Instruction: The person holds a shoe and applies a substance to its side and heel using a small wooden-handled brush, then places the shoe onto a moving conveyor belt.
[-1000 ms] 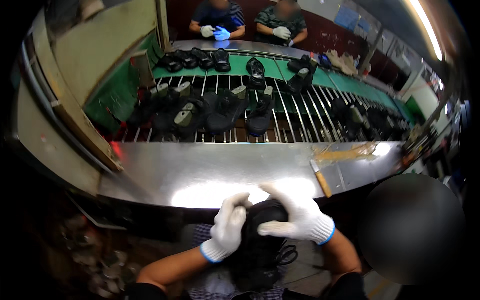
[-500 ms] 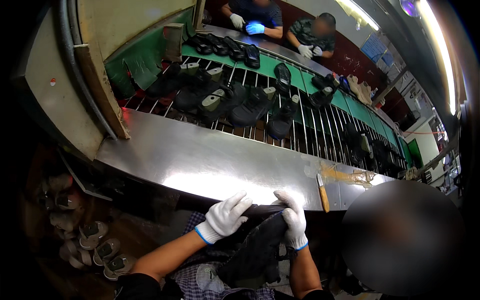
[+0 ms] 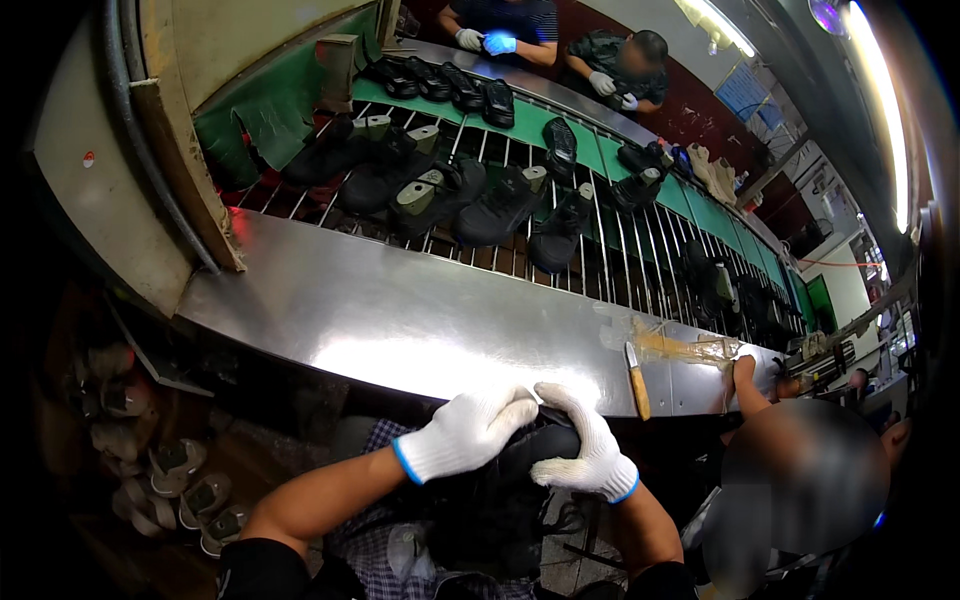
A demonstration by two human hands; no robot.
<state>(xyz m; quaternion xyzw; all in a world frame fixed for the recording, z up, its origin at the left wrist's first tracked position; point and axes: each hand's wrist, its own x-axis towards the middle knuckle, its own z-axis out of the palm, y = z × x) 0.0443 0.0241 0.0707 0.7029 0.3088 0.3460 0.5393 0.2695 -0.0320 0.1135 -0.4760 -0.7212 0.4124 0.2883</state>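
Note:
Over my lap, just below the front edge of the metal counter, a black shoe (image 3: 490,500) with loose laces hangs between my gloved hands. My left hand (image 3: 472,435) is closed on its upper end from the left, fingers pinched together. From the other side my right hand (image 3: 590,440) curves around the same end, thumb and fingers on the dark material. The hands nearly meet at the top, and they hide most of the part they grip. A knife (image 3: 638,382) with a wooden handle lies on the counter, right of my right hand.
Black shoes (image 3: 502,205) stand on a conveyor of metal rods beyond the metal counter (image 3: 300,290). Black soles (image 3: 498,103) lie on the green strip behind. Two people work across the line. Close on my right, a co-worker's arm (image 3: 748,385) reaches the counter. Grey shoes (image 3: 175,465) sit low left.
My hands have come closer together, the left one moving right, and the shoe has turned between them. On the right, the co-worker's arm has come into view at the counter.

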